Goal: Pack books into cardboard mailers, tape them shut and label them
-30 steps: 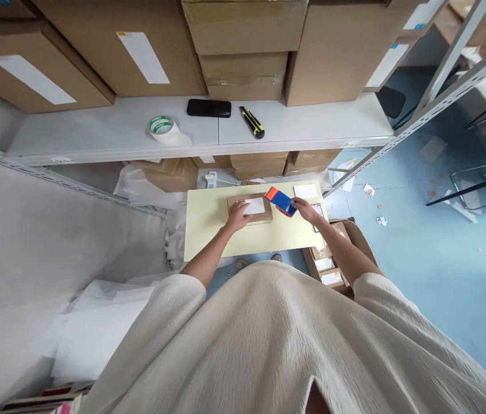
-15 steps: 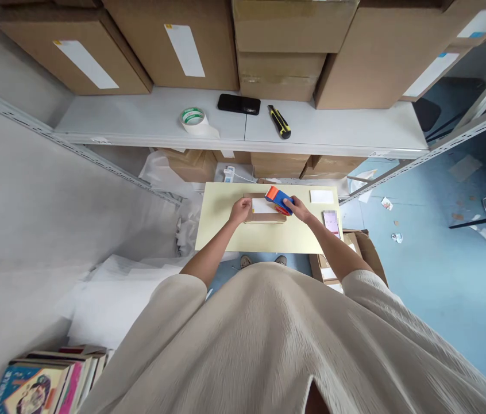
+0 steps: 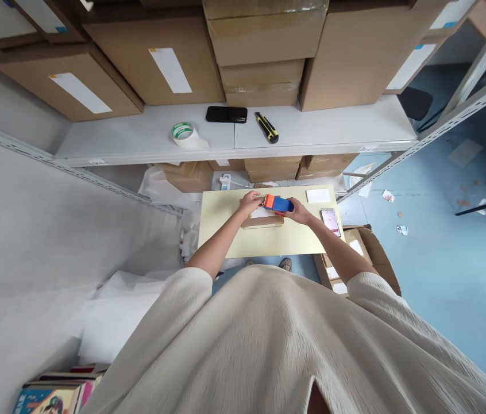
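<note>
My right hand (image 3: pixel 298 211) is wrapped round a blue and orange tape dispenser (image 3: pixel 284 205), held just over a small cardboard box (image 3: pixel 262 222). My left hand (image 3: pixel 250 202) is at the dispenser's orange end, with its fingers closed together; whatever is between them is too small to make out. A white label (image 3: pixel 261 212) covers part of the box top, partly hidden by the dispenser and my left hand. The box rests on a pale yellow table (image 3: pixel 221 236).
A phone with a lit screen (image 3: pixel 330 221) and a white card stack (image 3: pixel 318 196) lie at the table's right. On the shelf (image 3: pixel 131 138) above are a tape roll (image 3: pixel 185 133), a black phone (image 3: pixel 226 114) and a cutter (image 3: pixel 267 127). An open carton (image 3: pixel 381 259) stands right of the table.
My left hand has moved from the box's left edge up to the dispenser's orange end. The dispenser has turned more level in my right hand. The head view has shifted slightly.
</note>
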`<state>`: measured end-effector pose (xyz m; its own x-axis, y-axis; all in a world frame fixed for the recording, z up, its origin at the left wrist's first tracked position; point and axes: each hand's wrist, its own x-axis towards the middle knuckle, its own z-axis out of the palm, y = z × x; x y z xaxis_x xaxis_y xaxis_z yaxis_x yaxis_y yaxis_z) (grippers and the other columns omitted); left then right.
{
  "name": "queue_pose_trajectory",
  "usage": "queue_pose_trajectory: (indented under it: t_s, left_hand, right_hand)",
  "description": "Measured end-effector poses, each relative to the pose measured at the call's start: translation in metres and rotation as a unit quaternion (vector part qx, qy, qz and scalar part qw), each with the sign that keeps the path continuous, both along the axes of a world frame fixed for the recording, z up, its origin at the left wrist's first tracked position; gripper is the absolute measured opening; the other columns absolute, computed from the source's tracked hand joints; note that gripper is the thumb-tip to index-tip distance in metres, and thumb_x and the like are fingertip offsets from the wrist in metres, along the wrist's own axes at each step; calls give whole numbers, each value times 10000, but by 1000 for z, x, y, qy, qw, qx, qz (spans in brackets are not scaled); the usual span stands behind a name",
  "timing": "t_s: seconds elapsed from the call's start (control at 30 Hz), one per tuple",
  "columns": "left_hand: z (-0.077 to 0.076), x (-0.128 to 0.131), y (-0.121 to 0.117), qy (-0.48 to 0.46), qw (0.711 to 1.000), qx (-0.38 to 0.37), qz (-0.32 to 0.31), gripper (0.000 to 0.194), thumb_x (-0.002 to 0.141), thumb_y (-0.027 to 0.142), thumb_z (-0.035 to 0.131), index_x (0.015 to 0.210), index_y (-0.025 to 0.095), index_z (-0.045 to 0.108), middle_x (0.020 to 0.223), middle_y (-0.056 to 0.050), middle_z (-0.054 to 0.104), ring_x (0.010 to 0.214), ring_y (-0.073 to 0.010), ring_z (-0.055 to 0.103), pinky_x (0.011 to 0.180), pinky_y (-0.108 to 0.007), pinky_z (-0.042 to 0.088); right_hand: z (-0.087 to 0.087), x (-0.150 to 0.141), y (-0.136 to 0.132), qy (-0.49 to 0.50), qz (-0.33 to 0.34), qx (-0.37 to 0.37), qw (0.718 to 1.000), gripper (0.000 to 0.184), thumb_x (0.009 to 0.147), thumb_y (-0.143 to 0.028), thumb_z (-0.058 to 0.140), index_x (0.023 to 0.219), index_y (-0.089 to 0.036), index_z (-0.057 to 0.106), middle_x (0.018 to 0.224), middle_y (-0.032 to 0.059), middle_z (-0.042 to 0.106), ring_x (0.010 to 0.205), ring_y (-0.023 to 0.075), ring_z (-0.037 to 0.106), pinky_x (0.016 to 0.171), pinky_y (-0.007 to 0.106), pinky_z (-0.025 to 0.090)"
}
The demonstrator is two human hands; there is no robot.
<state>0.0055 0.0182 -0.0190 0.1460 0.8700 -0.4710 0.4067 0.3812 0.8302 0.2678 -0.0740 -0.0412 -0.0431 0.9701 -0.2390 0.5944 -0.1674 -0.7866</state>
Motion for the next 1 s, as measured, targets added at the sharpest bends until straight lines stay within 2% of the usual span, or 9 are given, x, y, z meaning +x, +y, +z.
queue_pose_trajectory:
  t_s: [0.13, 0.27, 0.37, 0.57, 0.77, 0.87, 1.0]
  left_hand:
    - [4, 3, -2, -25, 998, -58, 30, 493, 808, 256, 927, 1259, 215, 732, 1172, -117, 860, 957, -230, 849, 818, -311, 620]
    - [5, 4, -2, -31, 997, -53, 41, 439, 806, 218, 914, 1203, 203, 728, 1188, -118, 858, 923, -200, 847, 788, -276, 605]
    - [7, 5, -2, -25, 998, -48, 44, 413, 801, 244, 942, 1151, 196, 728, 1081, -105, 865, 880, -202, 843, 781, -282, 601]
    - [9, 6, -8, -25, 999, -37, 9, 410, 771, 195, 965, 1083, 208, 700, 929, -35, 839, 730, -177, 806, 701, -267, 569]
    - [2, 10, -12, 24, 999, 21, -19, 389, 752, 142, 931, 1032, 243, 680, 805, 22, 792, 800, -203, 795, 721, -278, 544]
    - [-2, 15, -11, 12, 998, 26, -47, 395, 766, 124, 889, 1051, 258, 650, 775, 44, 765, 758, -193, 774, 697, -278, 515]
    - [-5, 25, -8, -1, 997, 20, -77, 428, 794, 165, 871, 1105, 274, 599, 752, 56, 726, 709, -187, 743, 640, -270, 470]
  right_hand:
    - [5, 0, -2, -38, 21, -9, 999, 660, 800, -533, 890, 1316, -229, 614, 1382, 151, 715, 1214, 328, 663, 1080, 510, 547]
    - [6, -3, -2, -73, 19, -17, 997, 613, 797, -544, 902, 1224, -238, 585, 1304, 144, 719, 1151, 328, 661, 1058, 517, 534]
    - [5, -5, -1, -77, 11, -12, 997, 561, 781, -561, 901, 1111, -276, 548, 1194, 93, 718, 1084, 313, 654, 990, 475, 542]
    - [1, 1, -8, -29, 18, -10, 999, 500, 769, -433, 840, 1090, -283, 486, 1107, 41, 681, 967, 258, 617, 838, 380, 520]
    - [3, 12, -20, -20, 3, -31, 999, 505, 717, -345, 837, 1089, -276, 503, 1032, -1, 674, 896, 223, 611, 770, 330, 487]
    - [8, 15, -26, -21, -8, -34, 999, 508, 732, -380, 881, 1067, -283, 512, 975, -11, 673, 860, 218, 619, 739, 310, 477]
    - [15, 16, -35, -30, -19, -29, 999, 542, 762, -508, 918, 1061, -280, 528, 962, 10, 694, 838, 217, 619, 722, 303, 462]
